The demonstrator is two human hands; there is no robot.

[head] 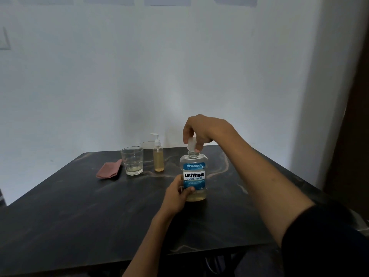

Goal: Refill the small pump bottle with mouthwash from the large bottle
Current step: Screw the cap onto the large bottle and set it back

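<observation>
Your left hand wraps its fingers and thumb around the lower body of the Listerine Cool Mint bottle, gripping it from its left side just below the label. The bottle stands upright on the dark marbled table, roughly at the middle of the tabletop and a little toward the right edge. Only a shallow layer of pale yellowish liquid shows at its bottom.

Your right hand reaches in from above, fingers curled down and pinching the clear cap. The cap sits tilted just above the bottle's open neck, and you cannot tell whether its lower rim touches the neck or has cleared it.

The small pump bottle stands upright near the far edge of the table, to the left of the big bottle and well apart from it. Its white pump head is on, and amber liquid fills much of its body. Just beside it on the left stands a clear faceted drinking glass with a little pale liquid at the bottom. A folded pink cloth lies flat to the left of the glass, its near corner close to the glass base. A dark sleeve covers your right upper arm at the lower right.
</observation>
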